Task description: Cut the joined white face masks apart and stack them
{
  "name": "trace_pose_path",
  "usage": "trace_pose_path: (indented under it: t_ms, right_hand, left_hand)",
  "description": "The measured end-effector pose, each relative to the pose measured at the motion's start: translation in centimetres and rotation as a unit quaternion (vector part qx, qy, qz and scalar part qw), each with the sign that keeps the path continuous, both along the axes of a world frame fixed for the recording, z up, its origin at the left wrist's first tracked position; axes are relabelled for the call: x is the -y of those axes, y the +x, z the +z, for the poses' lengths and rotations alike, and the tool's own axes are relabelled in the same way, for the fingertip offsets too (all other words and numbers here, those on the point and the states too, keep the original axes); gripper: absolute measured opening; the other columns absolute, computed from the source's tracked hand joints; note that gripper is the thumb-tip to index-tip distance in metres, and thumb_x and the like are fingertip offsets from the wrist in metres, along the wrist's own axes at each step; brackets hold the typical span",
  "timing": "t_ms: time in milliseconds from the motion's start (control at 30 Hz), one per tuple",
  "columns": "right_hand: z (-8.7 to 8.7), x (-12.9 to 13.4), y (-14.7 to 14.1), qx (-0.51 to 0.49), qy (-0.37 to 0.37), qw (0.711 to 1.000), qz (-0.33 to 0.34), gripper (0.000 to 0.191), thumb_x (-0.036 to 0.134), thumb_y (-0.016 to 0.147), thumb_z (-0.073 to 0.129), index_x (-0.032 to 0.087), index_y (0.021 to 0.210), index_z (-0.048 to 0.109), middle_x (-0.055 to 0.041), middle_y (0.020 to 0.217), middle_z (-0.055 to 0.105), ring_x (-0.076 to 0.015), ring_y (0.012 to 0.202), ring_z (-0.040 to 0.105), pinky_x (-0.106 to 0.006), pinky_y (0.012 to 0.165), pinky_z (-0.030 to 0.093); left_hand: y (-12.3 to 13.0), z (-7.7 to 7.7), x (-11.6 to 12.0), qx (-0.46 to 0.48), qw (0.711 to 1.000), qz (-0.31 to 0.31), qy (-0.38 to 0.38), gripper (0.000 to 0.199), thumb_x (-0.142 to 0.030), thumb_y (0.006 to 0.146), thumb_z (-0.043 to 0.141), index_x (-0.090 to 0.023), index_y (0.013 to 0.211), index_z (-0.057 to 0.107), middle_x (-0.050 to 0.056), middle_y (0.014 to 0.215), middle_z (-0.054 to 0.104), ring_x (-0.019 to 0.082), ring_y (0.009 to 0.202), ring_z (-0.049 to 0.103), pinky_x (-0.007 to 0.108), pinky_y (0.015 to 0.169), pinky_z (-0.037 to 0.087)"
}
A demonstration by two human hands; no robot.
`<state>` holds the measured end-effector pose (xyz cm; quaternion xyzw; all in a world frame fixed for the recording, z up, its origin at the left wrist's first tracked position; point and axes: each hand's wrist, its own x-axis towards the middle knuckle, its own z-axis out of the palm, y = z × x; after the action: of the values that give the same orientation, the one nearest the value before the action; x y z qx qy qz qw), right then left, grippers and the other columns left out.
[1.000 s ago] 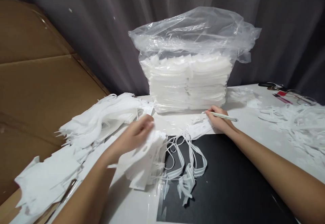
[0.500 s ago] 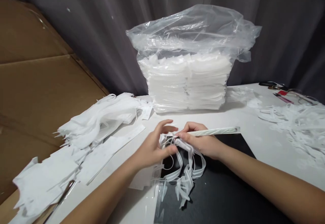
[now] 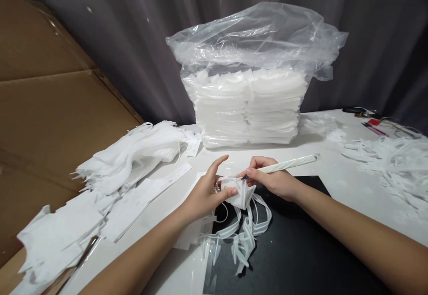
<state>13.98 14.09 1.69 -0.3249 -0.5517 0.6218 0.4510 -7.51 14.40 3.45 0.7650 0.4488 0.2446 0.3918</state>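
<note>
My left hand [image 3: 207, 194] holds a small white fabric piece [image 3: 236, 192], its thumb on the front and its index finger raised. In my right hand [image 3: 274, 180] is a long, pale pen-like tool [image 3: 290, 163]. The tool's dark tip touches or nearly touches the upper right part of the piece. White strips [image 3: 245, 241] and thin cords lie below the piece on a black mat [image 3: 290, 241].
A clear plastic bag [image 3: 247, 108] of stacked white pieces stands at the back. White fabric pieces [image 3: 123, 157] lie left beside a cardboard box [image 3: 50, 121]. A heap of white strips [image 3: 397, 165] and small tools [image 3: 376, 129] are at right.
The white piece now shows spread flat between my hands. My right hand has moved slightly right, and the tool's far end has tilted up, with its dark tip now visible.
</note>
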Motion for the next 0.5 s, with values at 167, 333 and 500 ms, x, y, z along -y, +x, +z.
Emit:
trace_pose_path:
  t_ms: [167,333,500]
  right_hand:
    - [-0.17,0.01,-0.09,-0.01,-0.024,1.0,0.005,0.039,0.051,0.076,0.069,0.019,0.068,0.048,-0.0062,0.091,0.072,-0.0143,0.071,0.065,-0.032,0.074,0.052]
    - [-0.21,-0.1,0.29,0.05,0.034,0.998,0.0,0.033,0.047,0.081,0.064,0.02,0.069,0.048,-0.0033,0.079,0.068,-0.0146,0.067,0.062,-0.029,0.066,0.048]
    - [-0.17,0.36,0.03,0.237,0.15,0.959,-0.043,0.021,0.034,0.087,0.055,0.021,0.071,0.051,0.0023,0.067,0.058,-0.0133,0.063,0.054,-0.023,0.056,0.038]
  left_hand:
    - [-0.05,0.07,-0.03,-0.008,1.0,-0.007,-0.005,0.08,-0.041,0.081,0.067,-0.023,0.144,0.022,-0.001,0.075,0.058,0.017,0.067,0.054,0.027,0.058,0.04]
    - [-0.11,-0.04,-0.07,0.001,1.0,-0.012,-0.001,0.08,-0.039,0.081,0.067,-0.023,0.144,0.021,0.001,0.082,0.061,0.018,0.071,0.055,0.029,0.062,0.042]
    - [0.03,-0.27,0.07,0.022,0.999,-0.024,-0.002,0.077,-0.036,0.083,0.067,-0.024,0.143,0.02,-0.001,0.079,0.059,0.016,0.068,0.053,0.028,0.062,0.04]
